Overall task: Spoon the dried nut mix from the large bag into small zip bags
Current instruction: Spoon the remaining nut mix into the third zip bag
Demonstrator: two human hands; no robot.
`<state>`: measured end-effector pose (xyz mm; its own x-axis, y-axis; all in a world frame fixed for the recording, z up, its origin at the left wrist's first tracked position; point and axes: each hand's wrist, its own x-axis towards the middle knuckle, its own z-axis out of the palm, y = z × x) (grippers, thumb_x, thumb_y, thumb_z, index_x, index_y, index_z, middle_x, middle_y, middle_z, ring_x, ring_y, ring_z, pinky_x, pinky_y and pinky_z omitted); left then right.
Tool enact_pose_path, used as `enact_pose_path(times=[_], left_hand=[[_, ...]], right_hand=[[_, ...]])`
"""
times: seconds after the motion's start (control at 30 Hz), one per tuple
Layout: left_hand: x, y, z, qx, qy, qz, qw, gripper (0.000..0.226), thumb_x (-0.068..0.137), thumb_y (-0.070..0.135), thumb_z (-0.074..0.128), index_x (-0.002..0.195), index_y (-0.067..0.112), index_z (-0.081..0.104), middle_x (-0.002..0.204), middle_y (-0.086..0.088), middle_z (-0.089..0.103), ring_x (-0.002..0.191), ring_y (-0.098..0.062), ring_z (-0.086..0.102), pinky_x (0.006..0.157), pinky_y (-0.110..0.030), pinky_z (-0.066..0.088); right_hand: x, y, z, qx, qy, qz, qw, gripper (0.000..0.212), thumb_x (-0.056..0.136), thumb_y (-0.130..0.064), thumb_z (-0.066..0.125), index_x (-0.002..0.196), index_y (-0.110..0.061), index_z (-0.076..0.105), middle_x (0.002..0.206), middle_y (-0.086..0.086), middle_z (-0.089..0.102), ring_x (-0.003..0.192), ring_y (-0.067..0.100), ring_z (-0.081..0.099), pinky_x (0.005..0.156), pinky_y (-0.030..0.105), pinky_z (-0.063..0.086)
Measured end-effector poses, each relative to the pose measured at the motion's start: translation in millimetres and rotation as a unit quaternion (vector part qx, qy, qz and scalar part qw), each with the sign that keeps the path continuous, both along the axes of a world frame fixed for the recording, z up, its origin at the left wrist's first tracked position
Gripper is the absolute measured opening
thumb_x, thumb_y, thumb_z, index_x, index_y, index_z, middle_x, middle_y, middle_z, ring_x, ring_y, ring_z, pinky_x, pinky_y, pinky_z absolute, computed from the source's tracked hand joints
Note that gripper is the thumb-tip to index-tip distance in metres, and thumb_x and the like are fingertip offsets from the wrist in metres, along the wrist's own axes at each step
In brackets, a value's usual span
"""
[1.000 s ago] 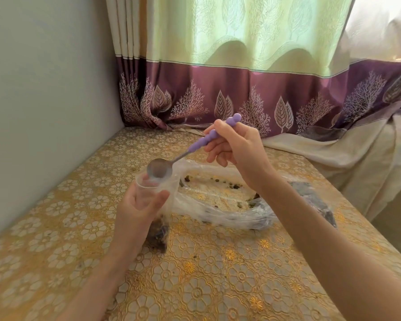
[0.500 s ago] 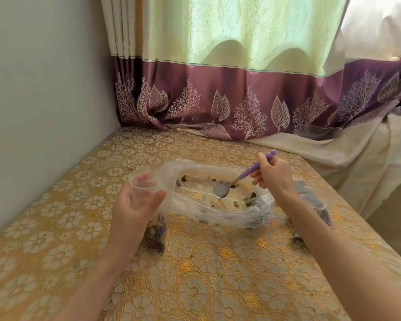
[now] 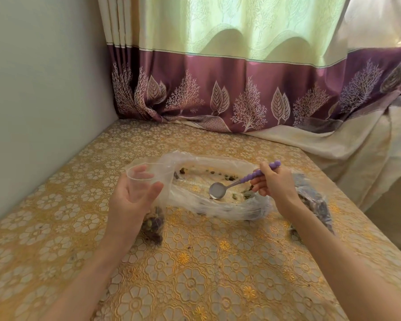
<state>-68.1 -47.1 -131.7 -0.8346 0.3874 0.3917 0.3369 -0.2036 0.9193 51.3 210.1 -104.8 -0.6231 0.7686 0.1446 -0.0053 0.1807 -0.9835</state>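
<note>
My left hand point(image 3: 132, 200) holds a small clear zip bag point(image 3: 148, 181) upright with its mouth held open; dark nut mix sits in its bottom point(image 3: 152, 228) on the table. The large clear bag point(image 3: 218, 205) lies open beside it, with scattered bits of mix inside and a darker heap at its right end point(image 3: 315, 200). My right hand point(image 3: 273, 184) grips a spoon point(image 3: 241, 181) by its purple beaded handle. The metal bowl is low inside the large bag and looks empty.
The table point(image 3: 206, 274) wears a gold floral cloth. A grey wall point(image 3: 44, 89) runs along the left. A green and purple curtain point(image 3: 241, 84) hangs behind, its hem lying on the far edge of the table. The table's right edge drops off.
My right hand moved the spoon from above the small bag's mouth down and right into the large bag. My left hand kept the small bag in place.
</note>
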Motion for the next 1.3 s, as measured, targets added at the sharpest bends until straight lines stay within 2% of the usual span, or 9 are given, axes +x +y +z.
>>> enact_pose_path(times=[0.1,0.23,0.33,0.57,0.83,1.03,1.2,1.3], left_hand=[[0,0,0,-0.001,0.002,0.002,1.000,0.056,0.055,0.073,0.068,0.103,0.049,0.057,0.104,0.018,0.066,0.093,-0.002,0.066,0.070,-0.020,0.055],[-1,0,-1,-0.008,-0.003,0.004,1.000,0.054,0.057,0.071,0.069,0.105,0.048,0.057,0.104,0.018,0.066,0.093,-0.002,0.065,0.077,-0.028,0.053],[0,0,-1,-0.007,-0.001,0.004,1.000,0.053,0.057,0.070,0.069,0.104,0.049,0.057,0.104,0.019,0.066,0.094,0.000,0.065,0.077,-0.028,0.052],[1,0,0,-0.010,-0.001,0.003,1.000,0.053,0.057,0.070,0.069,0.104,0.049,0.057,0.104,0.019,0.066,0.093,-0.002,0.065,0.082,-0.035,0.053],[1,0,0,-0.016,0.000,0.005,1.000,0.055,0.056,0.073,0.068,0.104,0.050,0.057,0.105,0.019,0.065,0.095,-0.001,0.064,0.088,-0.041,0.052],[2,1,0,-0.014,0.001,0.004,1.000,0.050,0.055,0.072,0.068,0.100,0.053,0.057,0.103,0.021,0.065,0.092,0.002,0.064,0.080,-0.029,0.052],[0,0,-1,-0.014,0.000,-0.001,1.000,0.058,0.052,0.076,0.068,0.103,0.051,0.057,0.104,0.019,0.066,0.091,0.002,0.065,0.071,-0.022,0.053],[-1,0,-2,-0.020,-0.001,-0.005,1.000,0.058,0.053,0.075,0.067,0.105,0.051,0.056,0.104,0.020,0.065,0.091,0.002,0.064,0.068,-0.022,0.053]], right_hand=[[3,-3,0,-0.012,0.015,0.012,1.000,0.041,0.099,-0.011,0.038,0.065,0.001,0.058,0.070,0.019,0.071,0.042,0.016,0.051,0.035,0.019,0.037],[10,-6,-4,-0.024,0.016,0.027,0.999,0.043,0.100,-0.012,0.037,0.067,0.001,0.060,0.074,0.020,0.071,0.045,0.015,0.051,0.037,0.019,0.038],[12,-12,-8,-0.040,0.014,0.040,0.998,0.042,0.101,-0.016,0.039,0.070,0.000,0.060,0.073,0.018,0.072,0.046,0.014,0.053,0.038,0.018,0.040],[11,-33,-12,-0.052,0.011,0.079,0.995,0.042,0.101,-0.016,0.041,0.068,0.000,0.062,0.065,0.012,0.071,0.044,0.013,0.055,0.037,0.018,0.040],[2,-34,-5,-0.140,-0.046,0.015,0.989,0.044,0.100,-0.019,0.045,0.064,0.000,0.062,0.061,0.014,0.069,0.043,0.011,0.060,0.037,0.015,0.044],[-6,-34,-4,-0.174,-0.031,-0.018,0.984,0.045,0.100,-0.018,0.042,0.064,-0.001,0.062,0.058,0.009,0.070,0.044,0.008,0.063,0.038,0.013,0.045],[-11,-33,5,-0.132,0.018,-0.024,0.991,0.043,0.100,-0.017,0.041,0.068,0.001,0.062,0.069,0.016,0.072,0.047,0.012,0.063,0.038,0.015,0.045],[-11,-34,18,-0.125,0.060,-0.015,0.990,0.043,0.100,-0.018,0.042,0.066,-0.001,0.062,0.063,0.011,0.071,0.045,0.010,0.062,0.038,0.014,0.044]])
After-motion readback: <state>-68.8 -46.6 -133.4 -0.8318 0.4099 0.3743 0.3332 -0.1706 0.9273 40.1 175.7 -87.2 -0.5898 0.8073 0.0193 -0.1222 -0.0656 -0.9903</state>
